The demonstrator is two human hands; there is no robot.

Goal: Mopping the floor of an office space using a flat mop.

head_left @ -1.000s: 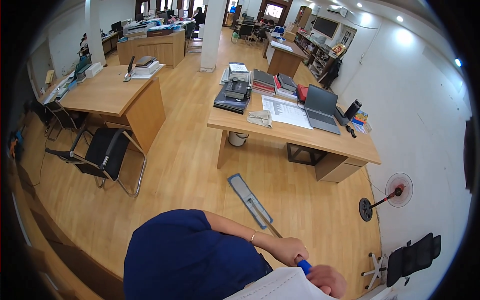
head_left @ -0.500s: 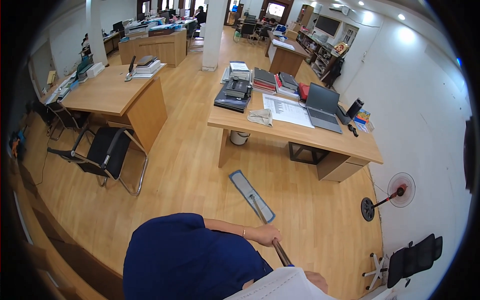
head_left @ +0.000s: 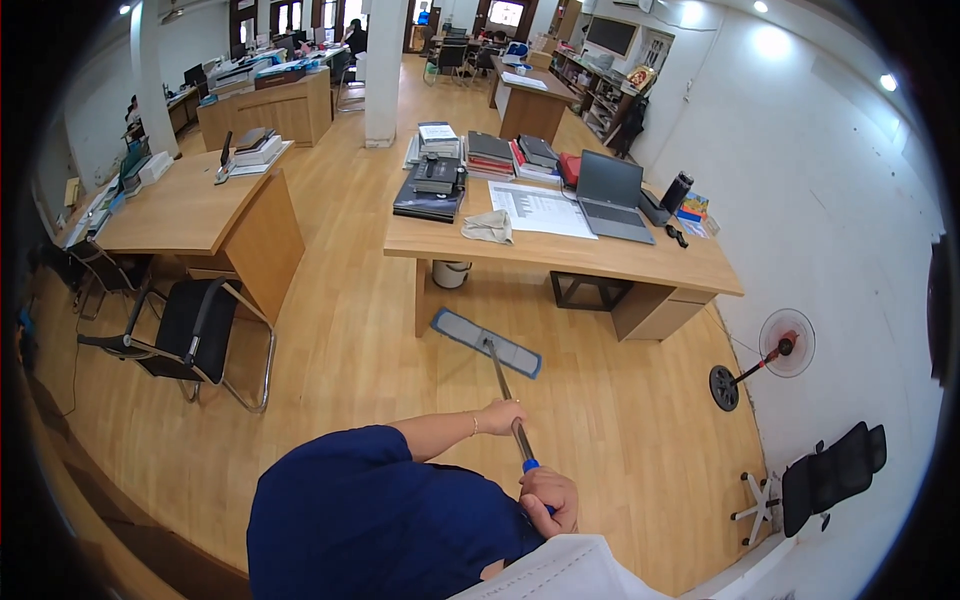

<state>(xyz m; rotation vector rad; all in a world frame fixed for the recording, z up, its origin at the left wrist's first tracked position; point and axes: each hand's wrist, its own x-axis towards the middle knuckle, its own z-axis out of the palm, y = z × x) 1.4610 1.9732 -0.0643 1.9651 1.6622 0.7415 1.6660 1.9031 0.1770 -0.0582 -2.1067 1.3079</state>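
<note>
A flat mop with a grey, blue-edged head lies on the wooden floor just in front of the desk. Its metal pole slants back toward me. My left hand, a thin bracelet at the wrist, is wrapped round the middle of the pole. Lower down, my right hand grips the pole's blue handle end, thumb along it. The mop head lies at an angle, its left end close to the desk's leg panel.
Ahead stands a wooden desk bearing a laptop, folders, papers and a cloth. Beneath it is a white bucket. On the left is a black chair; a fan and office chair stand right.
The mop head has slid forward, closer to the desk, and turned more crosswise. Both hands have moved forward with the pole, and my right hand now shows fully.
</note>
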